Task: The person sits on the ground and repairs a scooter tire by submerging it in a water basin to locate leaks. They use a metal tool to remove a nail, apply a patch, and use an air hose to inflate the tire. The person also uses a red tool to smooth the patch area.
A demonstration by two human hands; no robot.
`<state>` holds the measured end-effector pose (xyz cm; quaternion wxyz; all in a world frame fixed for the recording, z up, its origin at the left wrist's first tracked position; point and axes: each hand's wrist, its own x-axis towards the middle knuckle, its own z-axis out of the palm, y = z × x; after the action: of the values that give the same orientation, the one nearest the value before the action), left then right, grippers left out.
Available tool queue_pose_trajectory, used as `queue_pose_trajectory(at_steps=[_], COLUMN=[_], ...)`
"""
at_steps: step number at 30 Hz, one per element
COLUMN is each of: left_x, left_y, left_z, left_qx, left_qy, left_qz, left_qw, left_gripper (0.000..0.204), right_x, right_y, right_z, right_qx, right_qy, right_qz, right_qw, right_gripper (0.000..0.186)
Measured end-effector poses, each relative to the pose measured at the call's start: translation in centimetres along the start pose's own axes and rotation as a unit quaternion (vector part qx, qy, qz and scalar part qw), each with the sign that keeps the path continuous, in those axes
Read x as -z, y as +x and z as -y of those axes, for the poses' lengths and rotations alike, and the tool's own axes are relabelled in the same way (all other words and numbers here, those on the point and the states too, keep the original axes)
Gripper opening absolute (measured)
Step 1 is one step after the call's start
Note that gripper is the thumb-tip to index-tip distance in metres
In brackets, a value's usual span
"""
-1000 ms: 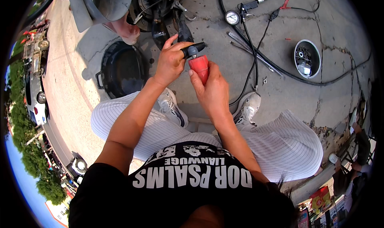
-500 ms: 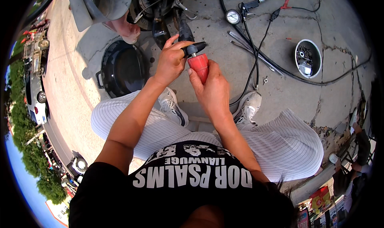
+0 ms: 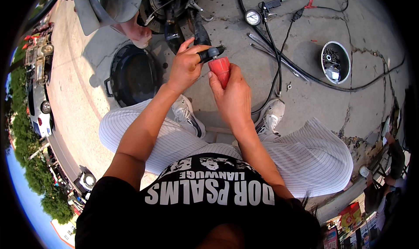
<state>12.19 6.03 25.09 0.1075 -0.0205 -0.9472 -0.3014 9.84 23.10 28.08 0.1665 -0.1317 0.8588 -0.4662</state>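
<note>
A black rubber inner tube hangs down from the wheel area at the top. My left hand is closed round a folded stretch of it, with the fold sticking out to the right past my fingers. In my right hand is a red-handled buffing tool, held upright with the thumb along its side. The tool's rounded grey head is at the black rubber fold and appears to touch it. My right palm hides the lower end of the handle.
A black basin with dark liquid stands left of my hands. To the right lie an air hose with a pressure gauge, metal tyre levers, a cable with a red clip and a metal bowl of small parts. Another person's hand is near the wheel.
The buffing tool has shifted slightly right, and its grey head has moved a little along the rubber fold. My left hand has stayed nearly still on the inner tube.
</note>
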Motion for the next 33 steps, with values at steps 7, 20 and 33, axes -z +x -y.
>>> queue_pose_trajectory(at_steps=[7,20,33], left_x=[0.05,-0.06,-0.39], left_y=[0.13,0.04,0.02], left_z=[-0.24,0.05,0.15], left_qx=[0.008,0.010,0.006], left_qy=[-0.007,0.000,0.003], left_qz=[-0.001,0.007,-0.004], left_qw=[1.000,1.000,1.000], left_gripper=[0.029,0.028,0.028], right_x=[0.06,-0.34,-0.39], right_y=[-0.01,-0.31,-0.15], right_z=[0.02,0.21,-0.27], right_qx=[-0.006,0.026,0.013], right_qy=[-0.002,-0.001,-0.004], right_qz=[0.007,-0.006,-0.011], right_qw=[1.000,1.000,1.000], right_gripper=[0.046,0.045,0.044])
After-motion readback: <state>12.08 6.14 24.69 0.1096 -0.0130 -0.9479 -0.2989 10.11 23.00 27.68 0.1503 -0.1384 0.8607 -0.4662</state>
